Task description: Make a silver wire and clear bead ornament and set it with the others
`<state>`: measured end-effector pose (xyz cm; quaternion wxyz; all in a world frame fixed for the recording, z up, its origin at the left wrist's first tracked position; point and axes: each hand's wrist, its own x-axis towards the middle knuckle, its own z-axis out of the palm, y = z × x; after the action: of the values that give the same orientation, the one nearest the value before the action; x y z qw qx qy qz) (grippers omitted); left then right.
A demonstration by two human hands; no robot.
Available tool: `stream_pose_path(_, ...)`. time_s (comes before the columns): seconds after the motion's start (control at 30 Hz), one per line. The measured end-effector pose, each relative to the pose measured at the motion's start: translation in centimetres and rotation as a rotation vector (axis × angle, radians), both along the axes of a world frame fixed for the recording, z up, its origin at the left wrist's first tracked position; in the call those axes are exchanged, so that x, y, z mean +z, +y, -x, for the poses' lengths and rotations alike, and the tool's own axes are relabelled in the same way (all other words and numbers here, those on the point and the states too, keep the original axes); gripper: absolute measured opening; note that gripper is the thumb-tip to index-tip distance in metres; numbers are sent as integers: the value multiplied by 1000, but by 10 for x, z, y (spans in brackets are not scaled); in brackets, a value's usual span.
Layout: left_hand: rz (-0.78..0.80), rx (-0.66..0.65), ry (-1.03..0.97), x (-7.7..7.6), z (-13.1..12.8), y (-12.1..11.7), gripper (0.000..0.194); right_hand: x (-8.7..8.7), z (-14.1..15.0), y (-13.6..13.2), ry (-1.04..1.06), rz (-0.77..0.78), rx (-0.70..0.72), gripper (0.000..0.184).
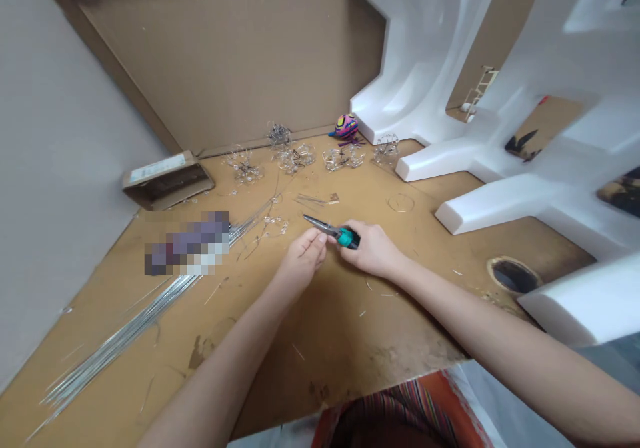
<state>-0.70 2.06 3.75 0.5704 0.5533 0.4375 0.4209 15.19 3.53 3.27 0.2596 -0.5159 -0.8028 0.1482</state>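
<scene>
My right hand [370, 248] is closed around the teal and black handles of a pair of long-nosed pliers [323, 225]. The jaws point to the left and away from me, above the table. Just under them, my left hand [306, 255] is pinched, thumb against fingers. What it holds is too small to make out. Beyond the left hand lies a small tangle of bent wire [274, 225]. A few short straight wires [313, 200] rest farther back, beside a thin wire ring [401, 202].
A long bundle of straight wires [160, 311] crosses the left side, partly under a blurred object [187, 243]. Several bent-wire shapes [295, 158] and a colourful ball-like item [346, 126] line the back. An open cardboard box [170, 180] stands left, white moulded parts [480, 201] right, near a round hole [514, 275].
</scene>
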Motion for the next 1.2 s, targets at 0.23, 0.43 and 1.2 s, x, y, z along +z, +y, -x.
stream_pose_path(0.23,14,44,15,-4,5,6,29,5,-1,-6,-193,-51,-111,44)
stream_pose_path(0.43,-96,0,173,0,8,2,28,14,-16,2,-30,135,44,38)
stream_pose_path(1.2,-106,-97,121,23,5,-12,23,35,-30,-4,128,329,225,19)
